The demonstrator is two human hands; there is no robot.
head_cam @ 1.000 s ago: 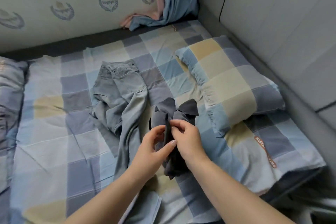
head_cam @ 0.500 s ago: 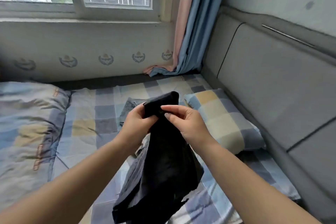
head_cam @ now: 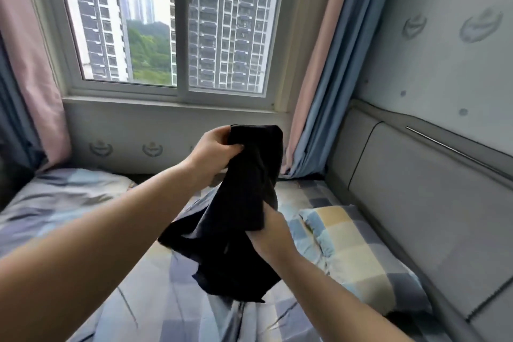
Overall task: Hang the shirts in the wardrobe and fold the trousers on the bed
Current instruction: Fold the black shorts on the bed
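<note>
Fingers (head_cam: 236, 148) of the left hand (head_cam: 213, 154) are curled round the top edge of a dark garment (head_cam: 238, 219), thumb side toward the camera. The right hand (head_cam: 270, 233) grips the same garment lower down at its right edge; its fingers are hidden behind the cloth, so their exact set cannot be told, though the hand is plainly closed on the fabric.

The garment hangs in the air between both hands, above the bed (head_cam: 155, 308) and clear of it, bunched and twisted, its lower end dangling. Whether it is a shirt or trousers cannot be told from this view.

Handling, as judged: light, soft and limp, with no stiffness. It will sag wherever it is not supported and is unlikely to slip from a firm pinch. Best hold is at two corners of a seam or hem, spread apart, so the cloth drops flat.

Containers: none in view; no wardrobe visible. A checked pillow (head_cam: 352, 253) lies on the bed to the right, near a padded headboard (head_cam: 416, 203).
</note>
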